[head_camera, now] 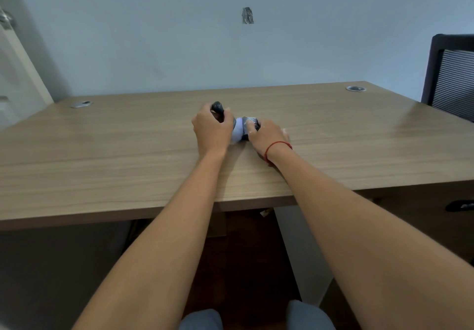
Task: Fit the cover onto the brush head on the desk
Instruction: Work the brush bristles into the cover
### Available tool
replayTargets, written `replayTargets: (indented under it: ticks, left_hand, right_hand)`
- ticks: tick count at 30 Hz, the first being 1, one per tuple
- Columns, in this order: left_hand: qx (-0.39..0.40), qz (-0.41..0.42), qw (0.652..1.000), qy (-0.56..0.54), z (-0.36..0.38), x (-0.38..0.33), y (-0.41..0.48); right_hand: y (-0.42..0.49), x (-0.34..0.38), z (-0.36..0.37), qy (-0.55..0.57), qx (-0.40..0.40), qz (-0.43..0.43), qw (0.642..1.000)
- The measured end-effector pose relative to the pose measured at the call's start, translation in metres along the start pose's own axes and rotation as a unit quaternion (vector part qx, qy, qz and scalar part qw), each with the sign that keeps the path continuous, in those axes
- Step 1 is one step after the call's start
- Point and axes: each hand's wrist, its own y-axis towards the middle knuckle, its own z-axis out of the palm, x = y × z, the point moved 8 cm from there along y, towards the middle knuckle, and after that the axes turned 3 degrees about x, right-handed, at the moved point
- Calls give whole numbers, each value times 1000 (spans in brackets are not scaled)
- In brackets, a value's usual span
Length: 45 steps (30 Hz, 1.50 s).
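Brush [237, 129] lengthwise left-right on desk [102, 150], handle in closed left hand [211, 129], head rightward under cover [250, 122] pinched by right hand [268, 135].

Wood-grain desk and a plastic brush under two bare hands.

The desk [128, 150] has a pale brown wood-grain top, smooth with a soft sheen. Two cable grommets [355, 88] set in it look like shiny metal. The brush handle [218, 106] looks like dark, slightly glossy plastic, its body [238, 131] a matt lilac. The cover [250, 122] seems clear and glossy. A red thread bracelet [275, 147] looks like cloth. The wall [154, 35] is matt painted; the chair back [454, 83] is dark ribbed mesh.
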Motion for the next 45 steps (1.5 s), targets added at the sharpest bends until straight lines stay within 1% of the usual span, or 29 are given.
replayTargets:
  ticks: [1, 3, 6, 10, 12, 15, 18, 20, 22, 23, 26, 28, 32, 34, 37, 39, 41, 42, 43, 45]
  left_hand:
    - [9, -11, 1000, 18, 1, 3, 0]
    - [-3, -27, 999, 33, -3, 6, -1]
    - [-43, -21, 999, -14, -11, -2, -5]
    - [19, -23, 999, 12, 1, 5, -2]
    - [3, -14, 1000, -1, -2, 1, -2]
    - [-43, -23, 997, -62, -11, -2, -5]
    - [-23, -51, 997, -43, -8, 6, -4]
    - [-31, -38, 998, -43, -9, 3, -4]
    - [-45, -13, 996, -73, -12, -5, -6]
    - [-39, -9, 996, -74, -11, -6, -6]
    - [-2, -20, 1000, -10, -3, 4, -2]
    - [5, -15, 1000, 21, -2, 6, -1]
    - [-23, 15, 999, -28, -7, -5, -3]
    - [3, 9, 1000, -16, -3, -1, 0]
    - [32, 15, 999, 34, 3, 1, 0]
    - [15, 25, 999, 35, 0, -5, -2]
    - [-20, 26, 999, -5, -6, -7, -4]
    - [-22, 27, 999, -23, -6, -8, -4]
    - [-12, 33, 999, -26, -4, -9, -4]
    - [20, 45, 999, 15, 3, -12, -7]
  right_hand:
    - [0, 0, 0, -1, 0, 0, 1000]
    - [0, 0, 1, 0, 1, 3, 1000]
    - [-1, 0, 0, 0, 0, 3, 1000]
    - [-3, 2, -1, -1, -1, 0, 1000]
    - [-4, 2, -2, 1, -3, 1, 1000]
    - [-5, 2, -3, 6, 0, 1, 1000]
    - [-6, 2, -3, 5, 1, 2, 1000]
    - [-6, 2, -3, 5, 2, 2, 1000]
    - [-5, 1, -2, 7, 1, 1, 1000]
    - [-4, 1, -2, 8, 0, 0, 1000]
    - [-3, 2, 0, 0, -3, -3, 1000]
    - [-2, 1, 1, -2, -2, -2, 1000]
    - [-2, 0, 0, 1, -1, 0, 1000]
    - [-2, 0, -1, 3, -5, 1, 1000]
    - [-1, -1, 0, 7, -4, 5, 1000]
    - [-1, -2, 1, 11, -1, 5, 1000]
    - [-2, -2, 0, 10, -2, 2, 1000]
    - [-2, -1, 0, 10, -3, 1, 1000]
    - [-2, -1, -1, 11, -3, 0, 1000]
    - [-2, 0, 0, 11, -2, -1, 1000]
